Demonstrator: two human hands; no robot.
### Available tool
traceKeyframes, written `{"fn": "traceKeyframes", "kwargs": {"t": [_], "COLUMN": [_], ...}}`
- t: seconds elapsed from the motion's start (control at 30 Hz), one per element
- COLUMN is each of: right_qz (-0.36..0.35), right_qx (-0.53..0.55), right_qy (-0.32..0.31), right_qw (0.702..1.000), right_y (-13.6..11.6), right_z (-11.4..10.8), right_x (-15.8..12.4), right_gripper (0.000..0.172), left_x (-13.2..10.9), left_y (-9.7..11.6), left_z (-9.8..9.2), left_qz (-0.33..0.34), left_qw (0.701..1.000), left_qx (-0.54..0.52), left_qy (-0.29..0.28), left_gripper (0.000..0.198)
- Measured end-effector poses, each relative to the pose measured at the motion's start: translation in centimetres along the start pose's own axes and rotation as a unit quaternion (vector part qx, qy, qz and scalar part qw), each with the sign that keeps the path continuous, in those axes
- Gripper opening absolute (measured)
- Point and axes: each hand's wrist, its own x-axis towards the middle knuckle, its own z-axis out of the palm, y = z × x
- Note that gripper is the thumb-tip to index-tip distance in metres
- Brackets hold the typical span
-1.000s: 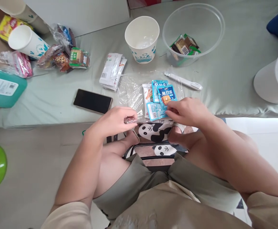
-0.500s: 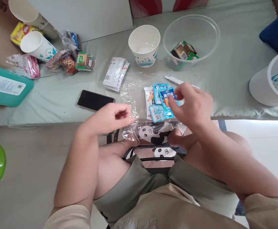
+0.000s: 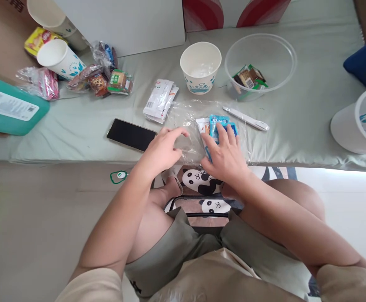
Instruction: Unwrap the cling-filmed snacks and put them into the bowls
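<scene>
My right hand (image 3: pixel 225 157) lies with spread fingers on a small pile of blue packets (image 3: pixel 216 122) and a white packet (image 3: pixel 202 125). The pile rests on a clear plastic bag (image 3: pixel 187 110) near the cloth's front edge. My left hand (image 3: pixel 165 149) is at the bag's left side, thumb and index finger apart, nothing between them. Beside it lies a black phone (image 3: pixel 129 134), partly behind the hand. White packets (image 3: pixel 159 100) are stacked behind the phone. A white utility knife (image 3: pixel 247 118) lies behind and right of the blue packets.
A paper cup (image 3: pixel 200 71) and a clear round tub (image 3: pixel 261 90) holding green-brown packets stand behind. Wrapped snacks (image 3: pixel 97 84), another paper cup (image 3: pixel 60 61) and a teal bottle (image 3: pixel 13 111) are at left. A white bucket (image 3: pixel 348 126) stands right.
My right hand has come down onto the blue packets, fingers spreading, uncovering the knife. My left hand has moved forward and opened over the bag's left part. The view has shifted slightly.
</scene>
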Motion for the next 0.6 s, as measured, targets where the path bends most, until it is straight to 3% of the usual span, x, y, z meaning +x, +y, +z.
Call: {"fn": "traceKeyframes", "kwargs": {"t": [0.13, 0.3, 0.47, 0.6], "right_qz": [-0.018, -0.047, -0.044, -0.001], "right_qx": [0.016, 0.044, 0.054, 0.057], "right_qy": [0.013, 0.027, 0.051, 0.072], "right_qw": [1.0, 0.998, 0.996, 0.996], "right_y": [-0.1, 1.0, 1.2, 0.5], "right_z": [0.1, -0.1, 0.1, 0.7], "right_x": [0.1, 0.1, -0.3, -0.1], "right_gripper": [0.066, 0.065, 0.054, 0.043], "left_x": [0.2, 1.8, 3.1, 3.1], "left_y": [-0.3, 0.0, 0.4, 0.6], "left_z": [1.0, 3.4, 3.8, 4.0], "left_qz": [0.004, 0.048, 0.047, 0.028], "left_qw": [0.999, 0.977, 0.935, 0.916], "left_qx": [-0.044, -0.199, -0.336, -0.375], "left_qy": [0.017, 0.057, 0.1, 0.138], "left_gripper": [0.052, 0.065, 0.015, 0.018]}}
